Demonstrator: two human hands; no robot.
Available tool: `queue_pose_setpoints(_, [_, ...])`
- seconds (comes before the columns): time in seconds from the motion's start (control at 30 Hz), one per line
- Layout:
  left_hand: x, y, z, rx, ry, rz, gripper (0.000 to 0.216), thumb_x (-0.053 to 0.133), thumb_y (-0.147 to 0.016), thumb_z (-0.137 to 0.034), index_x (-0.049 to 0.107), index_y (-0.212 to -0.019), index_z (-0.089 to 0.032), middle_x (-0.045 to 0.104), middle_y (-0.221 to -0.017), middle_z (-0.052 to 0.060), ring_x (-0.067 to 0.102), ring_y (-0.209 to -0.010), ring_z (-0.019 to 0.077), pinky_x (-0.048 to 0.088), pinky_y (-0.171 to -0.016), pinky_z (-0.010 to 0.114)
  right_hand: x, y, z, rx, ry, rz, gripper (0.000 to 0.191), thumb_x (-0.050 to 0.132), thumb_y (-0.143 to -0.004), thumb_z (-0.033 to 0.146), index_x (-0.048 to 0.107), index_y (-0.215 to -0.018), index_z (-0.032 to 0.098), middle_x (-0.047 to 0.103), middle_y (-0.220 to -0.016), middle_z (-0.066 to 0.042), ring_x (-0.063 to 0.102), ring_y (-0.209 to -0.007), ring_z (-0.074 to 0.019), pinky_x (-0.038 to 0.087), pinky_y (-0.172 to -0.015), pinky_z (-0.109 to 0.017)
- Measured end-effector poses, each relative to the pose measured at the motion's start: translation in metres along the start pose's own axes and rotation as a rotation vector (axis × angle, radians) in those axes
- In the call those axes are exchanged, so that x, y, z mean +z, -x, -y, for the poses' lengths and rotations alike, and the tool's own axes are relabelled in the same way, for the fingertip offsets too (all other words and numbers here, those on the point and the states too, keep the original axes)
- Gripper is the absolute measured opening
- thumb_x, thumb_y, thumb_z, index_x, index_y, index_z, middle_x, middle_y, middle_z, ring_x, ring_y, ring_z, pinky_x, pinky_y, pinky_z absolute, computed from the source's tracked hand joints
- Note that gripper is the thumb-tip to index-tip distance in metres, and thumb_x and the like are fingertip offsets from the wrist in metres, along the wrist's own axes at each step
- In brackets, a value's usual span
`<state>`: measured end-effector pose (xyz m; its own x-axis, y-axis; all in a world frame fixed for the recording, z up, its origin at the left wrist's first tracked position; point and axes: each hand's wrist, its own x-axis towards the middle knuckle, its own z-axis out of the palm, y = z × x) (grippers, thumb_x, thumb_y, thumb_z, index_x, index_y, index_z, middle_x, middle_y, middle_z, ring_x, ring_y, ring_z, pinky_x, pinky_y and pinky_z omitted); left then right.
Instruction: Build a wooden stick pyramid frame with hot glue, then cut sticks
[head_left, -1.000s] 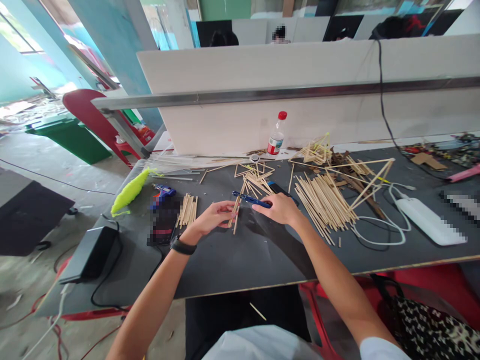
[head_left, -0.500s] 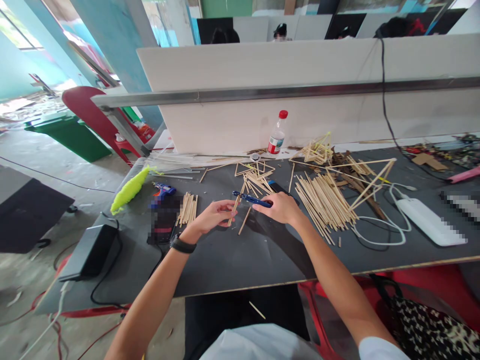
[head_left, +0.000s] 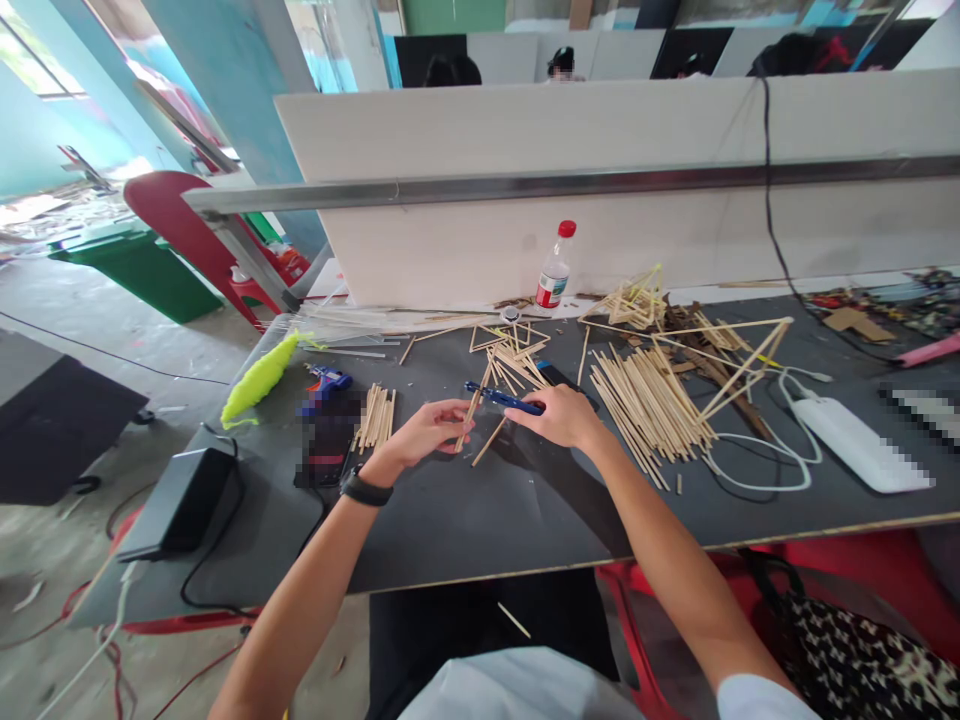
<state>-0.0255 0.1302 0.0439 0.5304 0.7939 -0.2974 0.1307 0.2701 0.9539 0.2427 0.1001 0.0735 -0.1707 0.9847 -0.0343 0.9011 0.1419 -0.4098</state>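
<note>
My left hand (head_left: 427, 433) pinches a thin wooden stick (head_left: 471, 412) near the middle of the dark table (head_left: 480, 520). My right hand (head_left: 559, 415) is closed on a blue-handled cutting tool (head_left: 501, 399) whose tip meets that stick. A short cut piece of stick (head_left: 488, 442) lies on the table just below the tool. A big pile of long sticks (head_left: 649, 405) lies right of my right hand. A small bundle of short sticks (head_left: 375, 417) lies left of my left hand.
A glue gun (head_left: 324, 382), a yellow-green object (head_left: 259, 382) and a black power adapter (head_left: 180, 505) sit at the left. A water bottle (head_left: 553, 270) stands by the white partition (head_left: 600, 200). Stick frames (head_left: 720, 350), a white cable (head_left: 757, 465) and a white device (head_left: 855, 440) lie right.
A short piece has come off the stick and now lies loose on the table below the tool. Both hands have stayed almost in place.
</note>
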Motion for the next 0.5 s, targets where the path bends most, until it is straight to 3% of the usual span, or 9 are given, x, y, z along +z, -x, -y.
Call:
queue_pose_setpoints(0.33, [-0.0009, -0.0018, 0.0021, -0.006, 0.009, 0.002, 0.062, 0.088, -0.067, -0.045, 0.069, -0.12, -0.019, 0.066, -0.098, 0.007, 0.063, -0.077, 0.0134, 0.05, -0.063, 0.023, 0.0019, 0.0001, -0.0007, 0.003, 0.01, -0.005, 0.061, 0.045, -0.087, 0.08, 0.082, -0.096, 0.032, 0.079, -0.086, -0.004, 0.071, -0.081, -0.0246, 0.039, -0.061, -0.029])
queue_pose_setpoints(0.5, [0.0021, -0.0008, -0.0014, -0.019, -0.01, -0.031, 0.061, 0.089, -0.065, -0.045, 0.071, -0.116, -0.018, 0.066, -0.092, 0.006, 0.061, -0.075, 0.013, 0.049, -0.063, 0.024, 0.0038, -0.0016, -0.0005, 0.015, 0.03, -0.015, 0.07, 0.04, -0.086, 0.084, 0.082, -0.096, 0.029, 0.078, -0.083, -0.006, 0.071, -0.081, -0.0259, 0.039, -0.06, -0.029])
